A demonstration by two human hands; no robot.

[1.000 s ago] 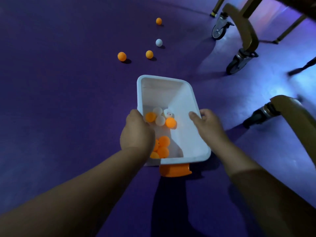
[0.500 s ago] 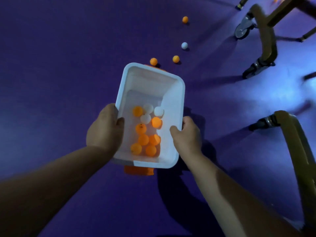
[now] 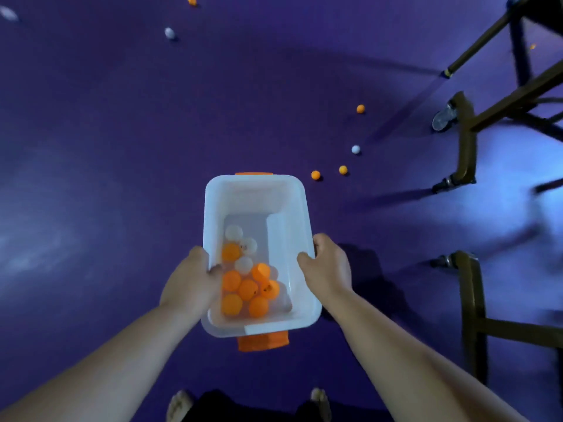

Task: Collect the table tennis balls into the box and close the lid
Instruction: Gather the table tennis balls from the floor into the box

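I hold a white plastic box (image 3: pixel 292 214) with orange latches above the purple floor. My left hand (image 3: pixel 190 283) grips its left rim and my right hand (image 3: pixel 327 268) grips its right rim. Several orange and white balls (image 3: pixel 246 284) lie in the box's near end. No lid is in view. Loose on the floor to the right lie an orange ball (image 3: pixel 316 175), a second orange ball (image 3: pixel 343 169), a white ball (image 3: pixel 355 149) and a farther orange ball (image 3: pixel 360 108). Far off lie another white ball (image 3: pixel 169 33) and an orange ball (image 3: pixel 192 0).
Dark frame legs on castor wheels (image 3: pixel 441 120) stand at the right, with another frame leg (image 3: pixel 470 300) close to my right arm. My feet (image 3: pixel 179 405) show at the bottom edge. A pale blurred object (image 3: pixel 8 12) lies at the far top left.
The view has pulled back and swung, so the box now sits straighter and lower in view. The loose balls appear farther off to the right. Both hands keep their grip on the rims.
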